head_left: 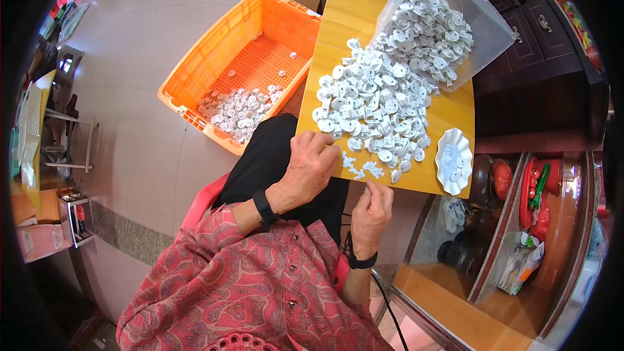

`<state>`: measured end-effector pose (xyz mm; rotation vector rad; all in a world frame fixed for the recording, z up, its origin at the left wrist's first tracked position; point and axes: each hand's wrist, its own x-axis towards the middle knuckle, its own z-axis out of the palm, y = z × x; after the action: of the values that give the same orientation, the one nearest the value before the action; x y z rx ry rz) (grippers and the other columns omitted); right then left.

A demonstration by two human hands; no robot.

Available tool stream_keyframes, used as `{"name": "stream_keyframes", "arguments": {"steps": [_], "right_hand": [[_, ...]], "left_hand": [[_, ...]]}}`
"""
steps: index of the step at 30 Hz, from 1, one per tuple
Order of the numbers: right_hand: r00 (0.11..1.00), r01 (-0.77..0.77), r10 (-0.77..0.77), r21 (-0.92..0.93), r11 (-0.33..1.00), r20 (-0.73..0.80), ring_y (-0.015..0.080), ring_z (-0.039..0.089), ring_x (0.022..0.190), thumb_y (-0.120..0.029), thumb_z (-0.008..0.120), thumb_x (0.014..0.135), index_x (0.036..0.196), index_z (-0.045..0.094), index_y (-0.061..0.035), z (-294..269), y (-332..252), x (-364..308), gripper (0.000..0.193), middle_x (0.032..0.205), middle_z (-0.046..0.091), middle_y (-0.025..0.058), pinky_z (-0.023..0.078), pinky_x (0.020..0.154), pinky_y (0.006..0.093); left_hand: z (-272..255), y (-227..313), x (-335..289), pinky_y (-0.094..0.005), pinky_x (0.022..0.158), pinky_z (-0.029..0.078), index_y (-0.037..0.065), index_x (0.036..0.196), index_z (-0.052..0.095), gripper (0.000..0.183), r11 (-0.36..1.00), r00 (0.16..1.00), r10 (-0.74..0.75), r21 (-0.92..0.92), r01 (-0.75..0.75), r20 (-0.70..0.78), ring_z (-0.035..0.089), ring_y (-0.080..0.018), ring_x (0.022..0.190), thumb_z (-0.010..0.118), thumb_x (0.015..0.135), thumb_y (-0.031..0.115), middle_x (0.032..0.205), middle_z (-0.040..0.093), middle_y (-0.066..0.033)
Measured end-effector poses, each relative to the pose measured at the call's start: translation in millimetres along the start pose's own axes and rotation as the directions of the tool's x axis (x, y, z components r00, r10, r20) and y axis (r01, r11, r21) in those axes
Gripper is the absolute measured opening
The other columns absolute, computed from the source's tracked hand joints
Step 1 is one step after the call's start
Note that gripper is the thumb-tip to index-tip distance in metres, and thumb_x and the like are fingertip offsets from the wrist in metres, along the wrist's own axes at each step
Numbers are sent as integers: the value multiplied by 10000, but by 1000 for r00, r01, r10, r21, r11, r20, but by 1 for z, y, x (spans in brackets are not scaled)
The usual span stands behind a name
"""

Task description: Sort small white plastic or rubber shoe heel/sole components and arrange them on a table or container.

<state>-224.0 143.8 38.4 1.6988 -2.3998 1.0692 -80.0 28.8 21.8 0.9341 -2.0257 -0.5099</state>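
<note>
My left hand (308, 168) is closed, its fingers curled at the near left edge of the yellow wooden board (448, 117); what they hold, if anything, is hidden. Beside it, at the board's near edge, my right hand (370, 216) has thumb and fingers drawn together, and I cannot make out anything between them. Just beyond the fingertips lie several tiny pale-blue plastic pieces (372, 169). Past these spreads a heap of small white round plastic parts (377, 101), spilling from a clear plastic bin (487, 32) tipped on its side.
At the board's right edge, a white scalloped dish (447, 184) holds more pale-blue pieces. An orange plastic crate (188, 68) with white parts in it stands left of the board. Beyond it is a cardboard box (312, 1) of parts. Dark cabinets (543, 58) and open shelves (484, 263) line the right.
</note>
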Motion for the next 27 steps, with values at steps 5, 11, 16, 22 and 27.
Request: {"name": "stream_keyframes", "arguments": {"steps": [5, 11, 16, 22, 27], "right_hand": [[994, 104, -107, -207, 973, -2, 322, 583, 933, 72, 612, 830, 1096, 676, -18, 11, 4, 11, 288, 1017, 574, 127, 490, 812, 431], [996, 86, -90, -272, 958, -4, 318, 565, 972, 45, 639, 814, 1102, 683, -32, 19, 12, 15, 302, 1049, 554, 117, 474, 832, 436], [995, 87, -94, -281, 956, -12, 319, 572, 981, 25, 659, 809, 1091, 686, -36, 19, 13, 15, 289, 1051, 558, 114, 475, 832, 433], [994, 88, -102, -261, 961, -42, 320, 580, 989, 28, 673, 798, 1083, 684, -29, 23, 21, 12, 291, 1058, 564, 117, 475, 840, 439], [993, 89, -106, -251, 964, -55, 316, 584, 981, 34, 674, 796, 1062, 692, -28, 21, 15, 14, 274, 1062, 565, 121, 474, 842, 443]], "left_hand": [[13, 5, 5, -410, 827, 384, 71, 967, 666, 199, 999, 999, 22, -29, -21, 38, 517, -277, 960, 677, 769, 78, 973, 579, -86], [27, 14, 6, -438, 884, 358, 104, 1012, 700, 257, 984, 976, 175, 16, -179, 130, 495, -289, 992, 652, 760, 123, 990, 541, -98], [35, 16, 8, -472, 974, 319, 103, 1029, 697, 260, 971, 950, 221, 38, -235, 221, 477, -296, 1026, 631, 779, 138, 1000, 508, -109], [33, 15, 8, -498, 1018, 297, 91, 970, 675, 192, 971, 951, 219, 47, -235, 216, 478, -294, 1023, 624, 792, 138, 987, 501, -104], [33, 15, 8, -511, 1020, 293, 91, 933, 663, 151, 970, 954, 217, 63, -235, 209, 485, -294, 1012, 621, 797, 140, 971, 506, -102]]}}
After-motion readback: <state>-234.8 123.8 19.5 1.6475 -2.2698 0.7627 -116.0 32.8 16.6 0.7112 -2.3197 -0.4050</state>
